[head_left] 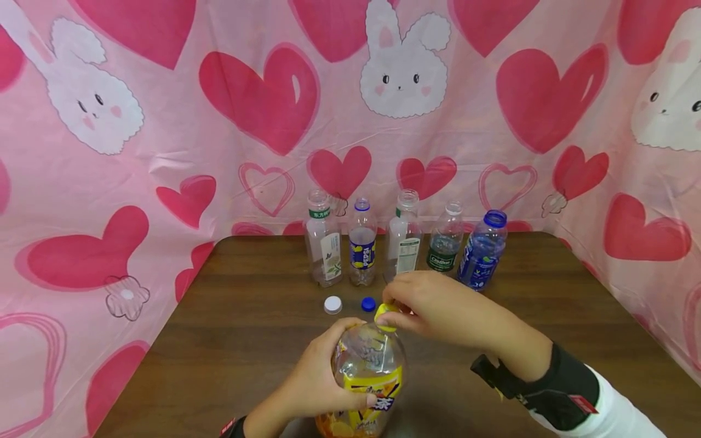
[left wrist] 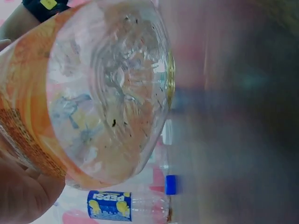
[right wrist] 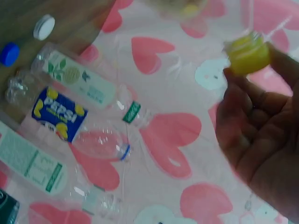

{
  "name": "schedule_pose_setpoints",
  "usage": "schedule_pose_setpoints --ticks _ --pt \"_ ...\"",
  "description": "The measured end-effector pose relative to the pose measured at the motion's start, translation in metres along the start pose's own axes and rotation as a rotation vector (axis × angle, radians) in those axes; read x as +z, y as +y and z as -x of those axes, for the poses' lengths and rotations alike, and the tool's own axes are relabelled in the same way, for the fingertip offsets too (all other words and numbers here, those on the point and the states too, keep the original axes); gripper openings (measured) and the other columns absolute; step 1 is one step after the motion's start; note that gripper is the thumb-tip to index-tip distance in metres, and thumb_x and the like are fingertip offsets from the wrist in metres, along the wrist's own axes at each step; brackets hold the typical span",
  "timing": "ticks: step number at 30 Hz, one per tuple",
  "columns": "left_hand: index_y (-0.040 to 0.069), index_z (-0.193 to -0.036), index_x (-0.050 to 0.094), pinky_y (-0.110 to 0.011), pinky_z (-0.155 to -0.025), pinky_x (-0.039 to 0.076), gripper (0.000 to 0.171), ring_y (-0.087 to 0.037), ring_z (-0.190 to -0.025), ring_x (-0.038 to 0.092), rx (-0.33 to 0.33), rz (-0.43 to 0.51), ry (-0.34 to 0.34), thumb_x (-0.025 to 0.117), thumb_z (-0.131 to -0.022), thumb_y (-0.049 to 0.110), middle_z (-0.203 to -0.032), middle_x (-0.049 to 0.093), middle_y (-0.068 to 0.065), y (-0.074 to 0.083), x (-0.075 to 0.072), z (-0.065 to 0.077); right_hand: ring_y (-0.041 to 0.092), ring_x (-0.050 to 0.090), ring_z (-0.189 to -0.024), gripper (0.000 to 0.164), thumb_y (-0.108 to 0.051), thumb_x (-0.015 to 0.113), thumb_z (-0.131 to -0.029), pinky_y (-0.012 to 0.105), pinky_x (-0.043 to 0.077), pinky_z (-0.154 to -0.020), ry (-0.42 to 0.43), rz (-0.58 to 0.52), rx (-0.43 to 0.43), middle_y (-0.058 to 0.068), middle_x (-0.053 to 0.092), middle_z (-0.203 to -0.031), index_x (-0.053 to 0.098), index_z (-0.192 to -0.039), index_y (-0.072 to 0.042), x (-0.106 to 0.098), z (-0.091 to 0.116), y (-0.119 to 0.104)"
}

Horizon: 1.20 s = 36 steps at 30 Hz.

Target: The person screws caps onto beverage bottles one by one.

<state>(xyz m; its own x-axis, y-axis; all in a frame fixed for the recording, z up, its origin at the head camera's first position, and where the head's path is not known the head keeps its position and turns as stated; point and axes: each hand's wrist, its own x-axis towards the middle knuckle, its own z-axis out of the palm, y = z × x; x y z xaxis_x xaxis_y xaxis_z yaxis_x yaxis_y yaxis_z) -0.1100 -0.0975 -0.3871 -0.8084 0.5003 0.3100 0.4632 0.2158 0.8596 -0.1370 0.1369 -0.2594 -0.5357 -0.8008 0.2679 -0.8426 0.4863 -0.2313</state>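
My left hand (head_left: 323,371) grips a large clear plastic bottle (head_left: 369,350) with a yellow and orange label, its thumb across the front. In the left wrist view the ridged underside of this bottle (left wrist: 112,93) shows, tilted up off the table. My right hand (head_left: 438,304) pinches a yellow cap (head_left: 386,317) at the bottle's top between thumb and fingers. The right wrist view shows the yellow cap (right wrist: 248,56) at the fingertips of the right hand (right wrist: 266,135). Whether the cap sits on the neck I cannot tell, since the fingers hide the join.
Behind the hands, a white cap (head_left: 332,305) and a blue cap (head_left: 368,303) lie on the brown table (head_left: 246,340). Uncapped bottles stand in a row at the back: two clear ones (head_left: 323,243), a Pepsi bottle (head_left: 362,252), a green-labelled bottle (head_left: 445,246) and a blue bottle (head_left: 483,252).
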Motion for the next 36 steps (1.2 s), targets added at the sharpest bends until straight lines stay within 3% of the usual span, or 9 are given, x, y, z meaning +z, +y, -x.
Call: schedule_pose_setpoints --ticks 7,11,16,20,23,26,29,32,36 --pt "0.022 -0.134 0.045 -0.034 -0.080 0.057 0.081 -0.019 -0.099 0.066 0.064 0.173 -0.095 0.090 -0.066 0.018 -0.115 0.064 -0.002 -0.001 -0.002 0.000 0.017 0.059 -0.112 0.033 -0.009 0.070 -0.090 0.029 0.054 -0.087 -0.038 -0.273 -0.273 0.004 0.061 -0.126 0.065 -0.122 -0.010 -0.013 0.005 0.009" --pt "0.019 -0.134 0.045 -0.037 -0.083 0.056 0.082 -0.020 -0.100 0.065 0.104 0.216 -0.118 0.089 -0.065 0.014 -0.116 0.064 -0.003 0.000 -0.003 0.000 0.017 0.060 -0.109 0.038 0.006 0.070 -0.085 0.024 0.054 -0.082 -0.036 -0.301 -0.355 0.005 0.064 -0.122 0.068 -0.120 -0.007 -0.015 0.006 0.010" --pt "0.017 -0.134 0.045 -0.035 -0.081 0.057 0.080 -0.020 -0.099 0.066 0.116 0.197 -0.106 0.089 -0.066 0.015 -0.115 0.064 -0.006 0.000 -0.001 -0.002 0.010 0.060 -0.094 0.030 0.000 0.071 -0.086 0.021 0.053 -0.076 0.019 -0.270 -0.340 -0.001 0.065 -0.105 0.070 -0.116 -0.006 -0.011 0.006 0.009" --pt "0.024 -0.132 0.047 -0.032 -0.077 0.057 0.083 -0.015 -0.097 0.065 0.052 0.022 0.023 0.092 -0.063 0.026 -0.114 0.063 0.003 0.004 0.001 -0.005 0.006 0.053 -0.077 0.020 -0.010 0.072 -0.088 0.018 0.049 -0.066 0.074 -0.159 -0.210 -0.006 0.060 -0.089 0.072 -0.108 -0.007 -0.003 0.003 0.010" --pt "0.026 -0.131 0.050 -0.033 -0.075 0.055 0.088 -0.009 -0.095 0.061 0.022 -0.229 0.182 0.093 -0.055 0.038 -0.111 0.062 0.013 0.005 0.003 -0.009 0.006 0.051 -0.071 0.014 -0.016 0.072 -0.089 0.018 0.048 -0.061 0.132 -0.052 -0.086 -0.006 0.061 -0.084 0.072 -0.100 -0.007 0.005 -0.002 0.007" --pt "0.024 -0.129 0.054 -0.036 -0.070 0.053 0.092 -0.007 -0.096 0.059 0.016 -0.463 0.325 0.093 -0.048 0.046 -0.113 0.061 0.013 0.005 0.005 -0.013 0.006 0.050 -0.066 0.013 -0.021 0.073 -0.088 0.020 0.047 -0.058 0.207 0.056 0.036 -0.005 0.061 -0.077 0.071 -0.089 -0.008 0.013 -0.008 0.004" --pt "0.022 -0.129 0.055 -0.038 -0.067 0.053 0.095 -0.009 -0.097 0.058 0.016 -0.563 0.384 0.092 -0.045 0.047 -0.114 0.062 0.009 0.005 0.006 -0.015 0.005 0.050 -0.062 0.017 -0.025 0.075 -0.087 0.019 0.046 -0.055 0.233 0.100 0.133 -0.006 0.059 -0.070 0.070 -0.081 -0.010 0.016 -0.012 0.003" --pt "0.025 -0.130 0.053 -0.037 -0.071 0.053 0.094 -0.008 -0.097 0.058 -0.009 -0.488 0.323 0.092 -0.048 0.047 -0.113 0.061 0.011 0.005 0.005 -0.015 0.005 0.049 -0.061 0.017 -0.028 0.074 -0.088 0.020 0.046 -0.054 0.178 0.017 0.161 -0.009 0.059 -0.071 0.072 -0.085 -0.011 0.011 -0.011 0.006" --pt "0.023 -0.134 0.048 -0.031 -0.076 0.055 0.088 -0.011 -0.096 0.063 -0.033 -0.155 0.125 0.093 -0.059 0.037 -0.112 0.062 0.010 0.005 -0.004 -0.014 0.013 0.065 -0.091 0.025 -0.020 0.074 -0.087 0.025 0.056 -0.074 0.102 -0.239 0.013 -0.001 0.070 -0.101 0.072 -0.109 -0.009 -0.002 -0.004 0.017"
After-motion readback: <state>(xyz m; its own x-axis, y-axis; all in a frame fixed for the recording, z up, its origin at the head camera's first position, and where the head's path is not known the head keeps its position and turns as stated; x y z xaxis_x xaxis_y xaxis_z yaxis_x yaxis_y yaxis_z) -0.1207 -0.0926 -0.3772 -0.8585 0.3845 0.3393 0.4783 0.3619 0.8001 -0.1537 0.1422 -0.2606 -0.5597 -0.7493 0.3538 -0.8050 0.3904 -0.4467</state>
